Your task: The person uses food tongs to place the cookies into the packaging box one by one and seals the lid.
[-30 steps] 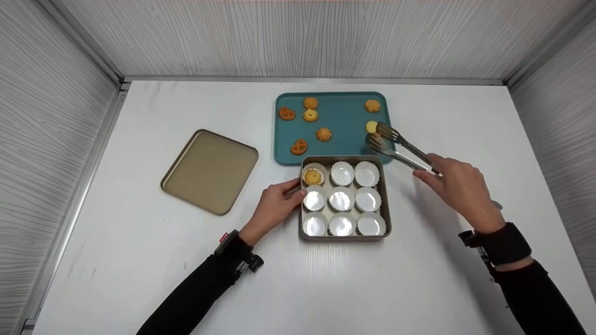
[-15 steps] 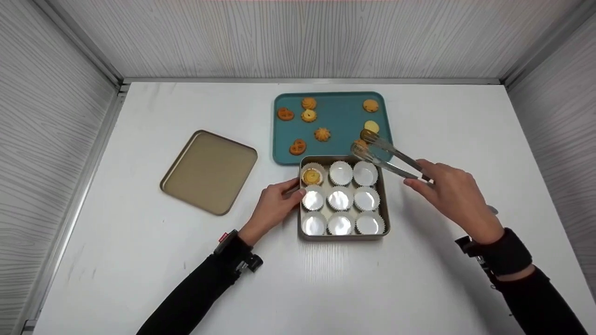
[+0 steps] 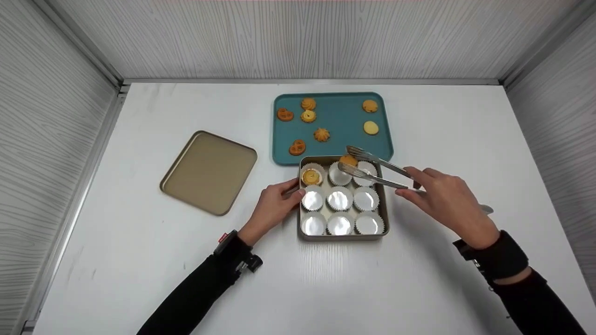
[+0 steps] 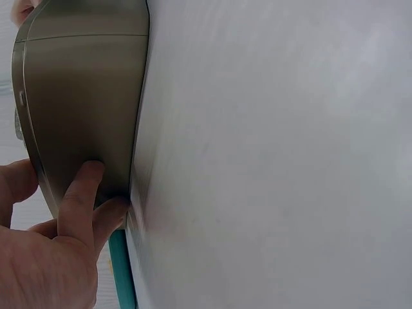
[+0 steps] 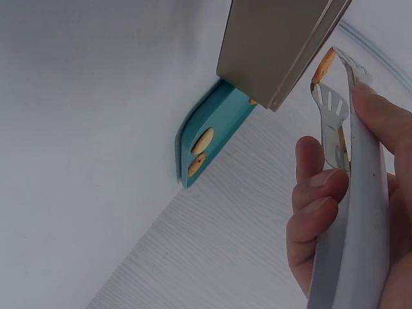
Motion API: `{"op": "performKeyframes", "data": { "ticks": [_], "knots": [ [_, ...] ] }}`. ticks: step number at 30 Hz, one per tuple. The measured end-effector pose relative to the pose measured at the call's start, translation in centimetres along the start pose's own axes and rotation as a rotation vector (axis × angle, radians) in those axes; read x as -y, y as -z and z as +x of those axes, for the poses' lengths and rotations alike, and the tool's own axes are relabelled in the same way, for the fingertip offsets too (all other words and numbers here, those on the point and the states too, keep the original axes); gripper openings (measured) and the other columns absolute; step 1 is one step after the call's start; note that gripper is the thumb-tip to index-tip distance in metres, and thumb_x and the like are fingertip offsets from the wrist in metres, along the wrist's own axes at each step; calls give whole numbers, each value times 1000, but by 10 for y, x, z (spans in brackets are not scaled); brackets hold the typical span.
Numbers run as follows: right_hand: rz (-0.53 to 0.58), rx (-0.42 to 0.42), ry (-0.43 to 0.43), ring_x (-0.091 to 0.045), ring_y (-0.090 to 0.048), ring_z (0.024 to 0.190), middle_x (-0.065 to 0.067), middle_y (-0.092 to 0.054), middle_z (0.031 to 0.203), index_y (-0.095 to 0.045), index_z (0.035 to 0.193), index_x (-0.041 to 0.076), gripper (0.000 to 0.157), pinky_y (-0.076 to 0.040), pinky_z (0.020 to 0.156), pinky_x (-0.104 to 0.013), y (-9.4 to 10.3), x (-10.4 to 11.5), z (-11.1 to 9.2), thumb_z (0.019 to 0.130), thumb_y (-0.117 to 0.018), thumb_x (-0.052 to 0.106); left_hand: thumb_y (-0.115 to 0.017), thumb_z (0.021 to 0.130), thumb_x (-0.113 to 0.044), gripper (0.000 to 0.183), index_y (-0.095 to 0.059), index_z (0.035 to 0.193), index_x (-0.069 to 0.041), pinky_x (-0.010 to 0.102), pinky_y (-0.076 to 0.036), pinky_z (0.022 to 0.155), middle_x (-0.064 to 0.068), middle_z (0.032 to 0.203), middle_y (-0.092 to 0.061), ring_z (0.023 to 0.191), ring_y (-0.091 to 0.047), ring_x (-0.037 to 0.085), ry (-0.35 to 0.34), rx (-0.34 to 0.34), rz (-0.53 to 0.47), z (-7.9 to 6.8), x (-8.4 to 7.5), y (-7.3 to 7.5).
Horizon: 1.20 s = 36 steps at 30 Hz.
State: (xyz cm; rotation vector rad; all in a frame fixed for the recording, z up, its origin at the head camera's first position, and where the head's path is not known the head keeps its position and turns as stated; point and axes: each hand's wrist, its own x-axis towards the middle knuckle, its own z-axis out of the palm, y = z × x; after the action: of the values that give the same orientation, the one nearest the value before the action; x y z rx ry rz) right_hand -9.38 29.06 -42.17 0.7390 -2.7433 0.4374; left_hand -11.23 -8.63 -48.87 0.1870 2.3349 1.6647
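My right hand grips metal tongs, whose slotted tips pinch a round brown cookie. In the right wrist view the cookie sits edge-on between the tips. It hangs over the back row of a square metal tin, above the middle paper cup. My left hand pinches the tin's left wall, thumb at the rim and fingers against the outside. White paper cups stand in rows inside the tin. A yellow cookie lies in the back left cup.
Behind the tin, touching or nearly so, lies a teal tray with several cookies, among them pretzel-shaped ones and a pale round one. A flat gold-brown lid rests on the white table to the left. Walls enclose the table.
The tongs have closed on the brown cookie at the teal tray's front right and carried it left and forward over the tin. My left hand and the tin stay put.
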Motion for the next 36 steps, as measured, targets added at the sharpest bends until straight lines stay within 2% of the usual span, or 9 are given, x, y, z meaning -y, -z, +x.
{"op": "performKeyframes", "data": {
  "ticks": [12,21,29,36],
  "knots": [
    [-99,65,51,-22,-63,58,-9,-67,76,-70,121,5,47,-50,48,-37,-5,7,7,86,-86,32,-68,102,-26,53,-57,145,2,35,-52,102,18,142,-61,124,-64,25,-9,-4,-18,0,1,0],
    [-108,105,58,-24,-65,61,-11,-66,77,-69,122,2,49,-52,50,-40,-12,8,10,87,-85,32,-67,102,-26,53,-56,146,3,33,-53,101,18,144,-59,126,-63,24,-3,1,-6,0,0,0],
    [-117,73,74,-24,-62,59,-10,-63,75,-69,120,1,50,-51,49,-40,-17,8,10,85,-86,33,-67,102,-26,53,-56,146,1,34,-53,100,17,144,-60,125,-64,23,8,-7,0,1,1,0],
    [-54,93,27,-22,-62,61,-9,-66,78,-70,122,3,48,-51,51,-39,-17,8,10,88,-84,33,-67,102,-27,53,-57,146,2,35,-51,103,18,143,-60,126,-63,24,-8,-7,14,0,1,0]
  ]
}}
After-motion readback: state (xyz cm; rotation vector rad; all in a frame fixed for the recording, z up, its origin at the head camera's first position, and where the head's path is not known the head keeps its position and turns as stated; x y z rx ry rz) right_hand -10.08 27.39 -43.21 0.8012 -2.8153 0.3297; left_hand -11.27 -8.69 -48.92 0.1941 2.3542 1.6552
